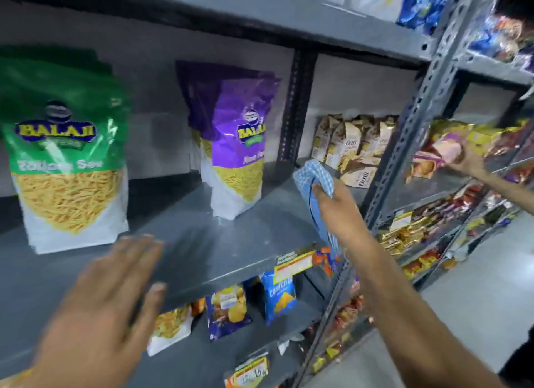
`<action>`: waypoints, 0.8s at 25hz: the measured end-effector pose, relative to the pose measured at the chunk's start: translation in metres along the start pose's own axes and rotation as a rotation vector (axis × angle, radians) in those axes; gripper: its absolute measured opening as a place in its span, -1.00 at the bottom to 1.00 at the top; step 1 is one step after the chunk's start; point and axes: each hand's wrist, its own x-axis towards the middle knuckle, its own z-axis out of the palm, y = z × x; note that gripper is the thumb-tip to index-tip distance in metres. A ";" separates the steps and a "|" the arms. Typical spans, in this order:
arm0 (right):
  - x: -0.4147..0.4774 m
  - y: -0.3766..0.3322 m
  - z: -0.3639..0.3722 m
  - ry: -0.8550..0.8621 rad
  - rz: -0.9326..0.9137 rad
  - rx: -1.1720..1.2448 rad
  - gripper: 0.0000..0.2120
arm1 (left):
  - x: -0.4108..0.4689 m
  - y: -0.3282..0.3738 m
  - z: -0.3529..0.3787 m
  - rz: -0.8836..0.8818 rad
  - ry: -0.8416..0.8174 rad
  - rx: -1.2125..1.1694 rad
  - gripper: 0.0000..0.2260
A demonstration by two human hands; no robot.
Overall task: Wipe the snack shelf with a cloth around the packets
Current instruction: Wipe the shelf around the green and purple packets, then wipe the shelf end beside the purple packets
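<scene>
A grey metal snack shelf (225, 237) runs across the view. On it stand a green Balaji sev packet (65, 162) at the left and a purple Balaji packet (235, 145) in the middle. My right hand (338, 205) grips a blue checked cloth (315, 191) at the shelf's right end, the cloth hanging over the front edge. My left hand (104, 298) hovers flat with fingers spread over the shelf's front edge, just below the green packet, holding nothing.
Oats packets (352, 145) sit at the shelf's far right end. A perforated steel upright (410, 133) divides the bays. Another person's hand (465, 162) handles packets on the right shelving. Lower shelves hold chip packets (278, 298). Aisle floor lies at the right.
</scene>
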 end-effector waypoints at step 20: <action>0.247 0.065 0.054 -0.187 -0.159 -0.406 -0.68 | 0.102 0.118 0.086 -0.220 -0.286 0.076 -0.37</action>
